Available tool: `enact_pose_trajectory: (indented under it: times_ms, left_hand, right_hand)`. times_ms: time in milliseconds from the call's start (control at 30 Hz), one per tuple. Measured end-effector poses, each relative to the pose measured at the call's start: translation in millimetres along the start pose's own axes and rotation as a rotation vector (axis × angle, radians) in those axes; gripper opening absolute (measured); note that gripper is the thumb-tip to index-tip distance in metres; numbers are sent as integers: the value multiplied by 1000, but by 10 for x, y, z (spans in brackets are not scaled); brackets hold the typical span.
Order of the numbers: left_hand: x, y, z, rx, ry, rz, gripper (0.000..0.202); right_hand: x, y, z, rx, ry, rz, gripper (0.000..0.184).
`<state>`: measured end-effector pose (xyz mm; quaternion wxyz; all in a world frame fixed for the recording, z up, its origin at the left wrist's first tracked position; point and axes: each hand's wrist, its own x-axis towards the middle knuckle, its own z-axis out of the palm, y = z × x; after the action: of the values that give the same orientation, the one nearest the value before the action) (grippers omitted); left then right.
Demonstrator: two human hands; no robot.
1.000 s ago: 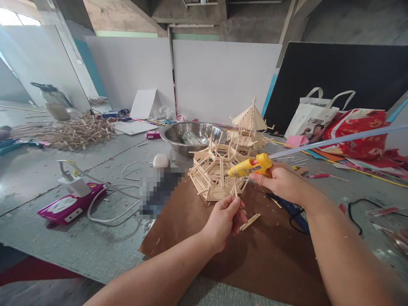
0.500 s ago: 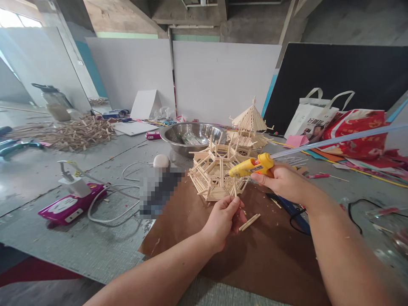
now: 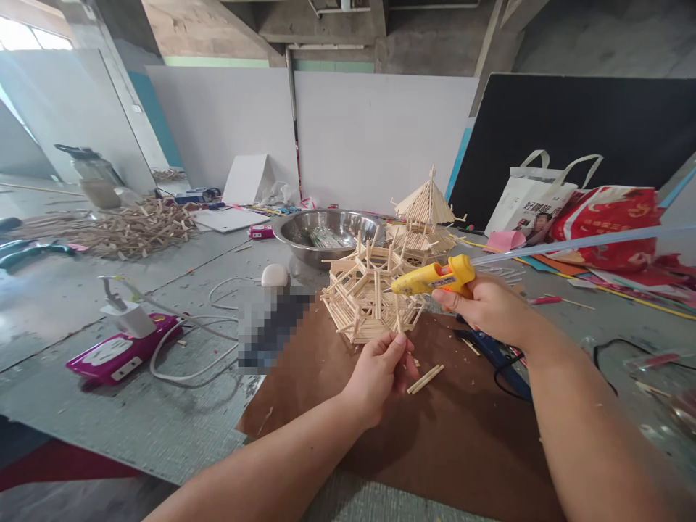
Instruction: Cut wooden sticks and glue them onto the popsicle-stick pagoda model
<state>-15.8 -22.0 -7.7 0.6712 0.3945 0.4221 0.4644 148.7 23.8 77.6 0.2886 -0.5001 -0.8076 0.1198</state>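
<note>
My right hand [image 3: 483,304] is closed around a yellow hot glue gun [image 3: 435,279], its nozzle pointing left, with a long clear glue stick [image 3: 565,245] out of its back. Between the thumb and fingers of my left hand [image 3: 383,366] is a thin wooden stick [image 3: 398,317], held upright just below the nozzle. Right behind it stands a many-sided wooden stick model [image 3: 359,297] with open framed sides. A few short loose sticks [image 3: 425,379] lie beside my left fingers on the brown sheet [image 3: 462,449].
Behind the model are a steel basin [image 3: 304,246] and a pointed-roof stick tower [image 3: 427,206]. At left, a purple power strip [image 3: 119,355] trails white cables. Wood scraps [image 3: 146,225] pile up farther back. Blue-handled pliers or a similar tool [image 3: 500,362] lie under my right forearm.
The glue gun has shifted slightly right and its nozzle has risen away from the top of the stick. My left hand and the stick have barely moved.
</note>
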Motion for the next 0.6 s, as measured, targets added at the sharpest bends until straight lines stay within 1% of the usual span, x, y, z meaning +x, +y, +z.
enact_pose_trajectory:
  times_ms: [100, 200, 333, 600]
  left_hand:
    - [25, 8, -16, -31, 13, 50, 33]
    - [57, 20, -41, -71, 12, 94, 30]
    - [96, 41, -80, -74, 17, 98, 31]
    - [159, 78, -158, -40, 27, 107, 31]
  right_hand:
    - [-17, -22, -29, -44, 6, 39, 32]
    - [-28, -51, -49, -42, 35, 71, 34]
    - [-19, -51, -43, -28, 51, 74, 36]
    - [21, 62, 17, 36, 45, 46, 39]
